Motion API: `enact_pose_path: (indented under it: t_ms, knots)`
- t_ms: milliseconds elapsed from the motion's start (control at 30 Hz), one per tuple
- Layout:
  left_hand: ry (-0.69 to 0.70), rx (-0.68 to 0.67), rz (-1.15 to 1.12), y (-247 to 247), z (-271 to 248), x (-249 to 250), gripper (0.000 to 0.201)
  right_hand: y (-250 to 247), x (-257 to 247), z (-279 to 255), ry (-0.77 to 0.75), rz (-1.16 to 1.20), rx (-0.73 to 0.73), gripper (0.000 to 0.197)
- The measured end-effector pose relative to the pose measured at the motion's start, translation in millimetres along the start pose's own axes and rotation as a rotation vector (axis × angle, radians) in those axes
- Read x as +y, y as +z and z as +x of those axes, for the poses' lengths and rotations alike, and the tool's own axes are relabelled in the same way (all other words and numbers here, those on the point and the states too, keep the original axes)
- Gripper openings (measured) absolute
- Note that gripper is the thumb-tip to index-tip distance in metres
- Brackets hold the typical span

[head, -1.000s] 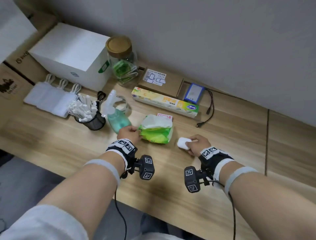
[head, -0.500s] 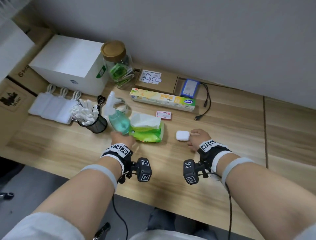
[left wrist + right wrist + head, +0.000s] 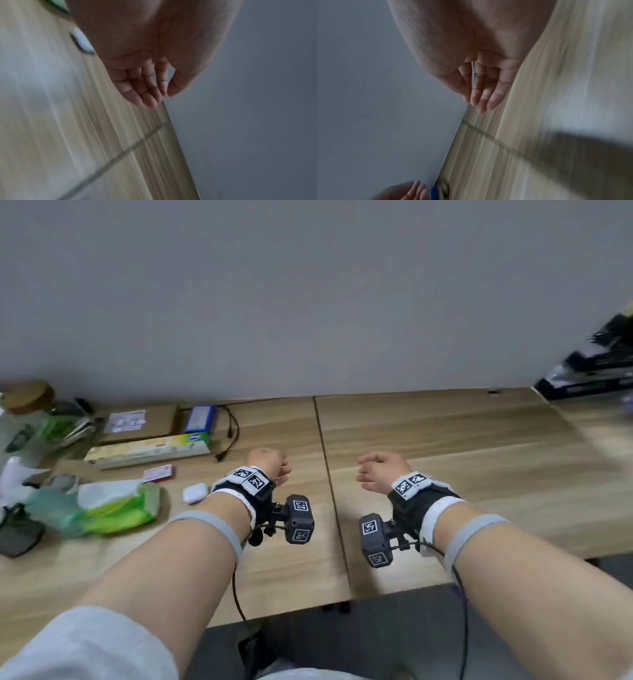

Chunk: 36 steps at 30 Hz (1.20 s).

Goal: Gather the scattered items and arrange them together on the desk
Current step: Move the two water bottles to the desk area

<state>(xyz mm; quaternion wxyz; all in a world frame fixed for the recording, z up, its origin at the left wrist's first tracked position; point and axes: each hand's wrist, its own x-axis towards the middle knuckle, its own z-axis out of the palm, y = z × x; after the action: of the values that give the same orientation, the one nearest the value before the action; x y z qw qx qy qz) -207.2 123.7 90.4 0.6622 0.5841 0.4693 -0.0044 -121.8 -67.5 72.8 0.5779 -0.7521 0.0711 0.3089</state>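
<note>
My left hand (image 3: 270, 463) and right hand (image 3: 382, 474) hung loose and held nothing over the middle of the desk (image 3: 445, 440), with the things (image 3: 116, 505) bunched by its left edge, so I thought I should reach slowly.

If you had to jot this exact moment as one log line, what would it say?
left hand: open, empty, above desk | right hand: open, empty | white case: on desk, untouched | green tissue pack: beside spray bottle
</note>
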Motion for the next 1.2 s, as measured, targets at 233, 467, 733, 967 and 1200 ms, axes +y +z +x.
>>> enact_pose_path:
  t_ms: [233,467,733,967,1200]
  knots:
    - [0.194,-0.355,0.130,258.0,-115.9,29.9,0.010,-273.0,11.8,-71.7,-0.075,0.170,0.348,0.031]
    - [0.318,-0.633,0.258,440.8,-198.7,26.9,0.007,-446.3,42.8,-126.5,-0.129,0.357,0.573,0.027]
    - [0.303,-0.711,0.347,627.3,-190.2,-4.6,0.006,-583.9,89.7,-85.4,-0.037,0.367,0.691,0.027]
    - [0.181,-0.690,0.283,778.4,-156.2,4.3,0.014,-710.9,74.1,-18.4,0.052,0.217,0.647,0.022]
    - [0.257,-0.614,0.267,857.0,-134.1,50.2,0.013,-804.6,43.2,33.5,0.061,0.154,0.614,0.018]
